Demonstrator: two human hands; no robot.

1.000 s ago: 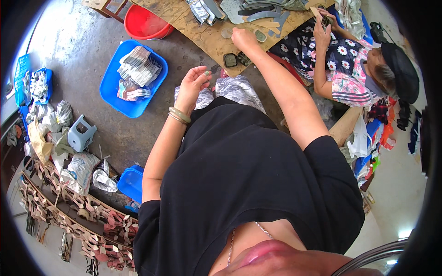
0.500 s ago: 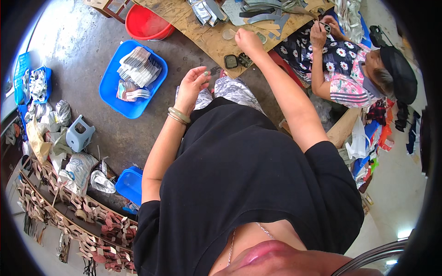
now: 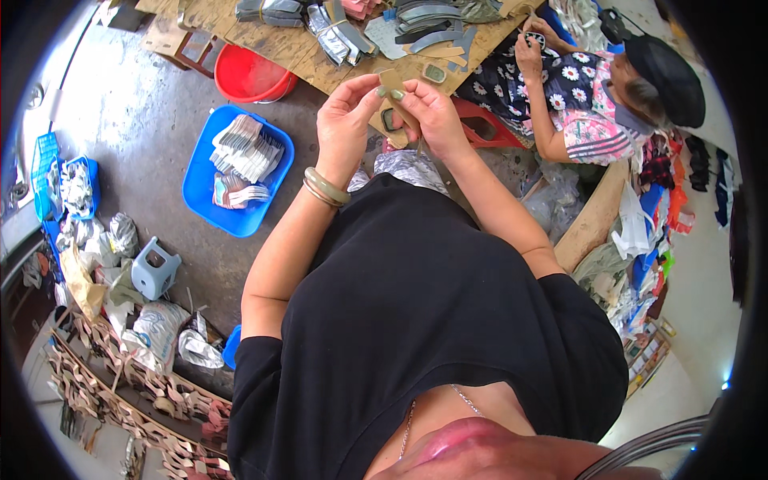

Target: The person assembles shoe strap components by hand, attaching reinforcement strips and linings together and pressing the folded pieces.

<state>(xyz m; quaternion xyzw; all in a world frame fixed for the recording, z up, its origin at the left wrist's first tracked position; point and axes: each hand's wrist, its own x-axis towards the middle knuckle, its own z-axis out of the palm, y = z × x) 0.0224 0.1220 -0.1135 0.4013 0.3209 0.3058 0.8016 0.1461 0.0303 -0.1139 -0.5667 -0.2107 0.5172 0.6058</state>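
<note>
A thin tan strip [image 3: 391,80], perhaps leather or board, is held between my two hands just in front of the worktable's near corner. My left hand [image 3: 342,124], with bangles at the wrist, pinches its upper part between thumb and fingers. My right hand [image 3: 436,118] grips the same strip from the other side, its thumb close to my left thumb. Part of the strip runs down under my right fingers, so its lower end is partly hidden. Behind my hands, a small dark-rimmed dish [image 3: 390,120] rests on the table corner. Another small dish [image 3: 434,74] sits farther right.
Stacks of grey strips [image 3: 428,18] and bundled pieces [image 3: 336,36] cover the wooden worktable [image 3: 240,30]. A seated co-worker [image 3: 576,104] handles a small piece at the right. On the floor at left stand a red basin [image 3: 252,74], a blue tub [image 3: 212,212] of bundles and a stool [image 3: 154,269].
My right hand has drawn back from the tabletop toward my body. My left hand has risen to meet it, and both now grip the tan strip. The view has shifted slightly.
</note>
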